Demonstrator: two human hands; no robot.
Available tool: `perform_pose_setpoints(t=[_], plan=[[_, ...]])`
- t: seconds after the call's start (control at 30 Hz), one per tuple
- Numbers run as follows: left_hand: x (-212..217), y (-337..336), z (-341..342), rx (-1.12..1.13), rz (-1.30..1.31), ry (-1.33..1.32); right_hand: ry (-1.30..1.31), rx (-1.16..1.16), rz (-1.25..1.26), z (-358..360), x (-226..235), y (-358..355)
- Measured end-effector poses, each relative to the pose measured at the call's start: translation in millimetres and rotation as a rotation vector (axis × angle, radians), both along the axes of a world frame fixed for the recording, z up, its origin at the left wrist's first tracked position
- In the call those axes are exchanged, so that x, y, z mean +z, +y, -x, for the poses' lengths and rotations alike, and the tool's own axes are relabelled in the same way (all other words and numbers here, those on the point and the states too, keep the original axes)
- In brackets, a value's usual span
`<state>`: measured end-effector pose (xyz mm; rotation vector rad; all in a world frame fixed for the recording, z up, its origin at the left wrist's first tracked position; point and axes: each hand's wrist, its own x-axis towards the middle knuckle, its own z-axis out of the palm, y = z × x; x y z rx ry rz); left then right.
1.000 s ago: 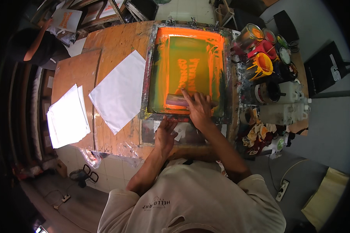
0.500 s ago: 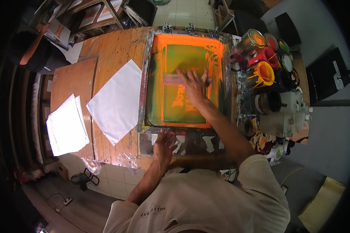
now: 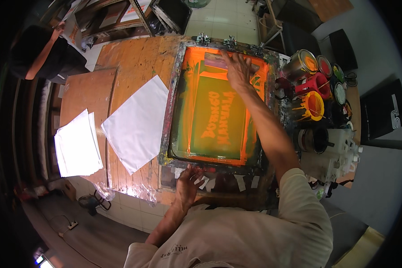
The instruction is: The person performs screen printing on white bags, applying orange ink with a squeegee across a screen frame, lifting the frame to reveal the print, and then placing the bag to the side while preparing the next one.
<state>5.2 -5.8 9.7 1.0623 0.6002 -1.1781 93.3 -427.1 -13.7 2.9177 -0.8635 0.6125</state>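
Note:
A screen printing frame (image 3: 167,134) lies on the wooden table in front of me, its mesh (image 3: 201,107) greenish with orange ink along the borders and orange lettering in the middle. My right hand (image 3: 239,71) grips a squeegee (image 3: 215,61) near the frame's far end, fingers bent over its wooden bar. Orange ink shows around the squeegee, and its blade edge is hidden. At the frame's near edge rests my left hand (image 3: 187,185), fingers spread and touching the rim. Left of the frame lies a white sheet (image 3: 136,123) set at an angle.
A stack of white sheets (image 3: 78,145) sits at the table's left on a brown board (image 3: 87,91). Metal clamps (image 3: 230,41) line the frame's far side. Open ink cans (image 3: 315,106) and plastic jugs (image 3: 337,154) crowd the right. Another person (image 3: 40,56) stands at the far left.
My right hand has pushed the squeegee from mid-screen to the far end, uncovering the lettering. My left hand stays at the near rim. The whole view has shifted slightly.

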Motion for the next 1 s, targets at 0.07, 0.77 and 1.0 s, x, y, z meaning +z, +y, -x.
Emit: perform_pose_setpoints(t=[0.07, 0.77, 1.0], plan=[[-1, 3, -1, -0.001, 0.018, -0.003, 0.065, 0.036, -0.006, -3, 2, 15], [113, -34, -53, 0.036, 0.678, -0.347, -0.15, 0.18, 0.077, 144, 206, 228], [5, -94, -153, -0.463, -0.548, -1.24, -0.056, 0.195, -0.143, 88, 312, 161]])
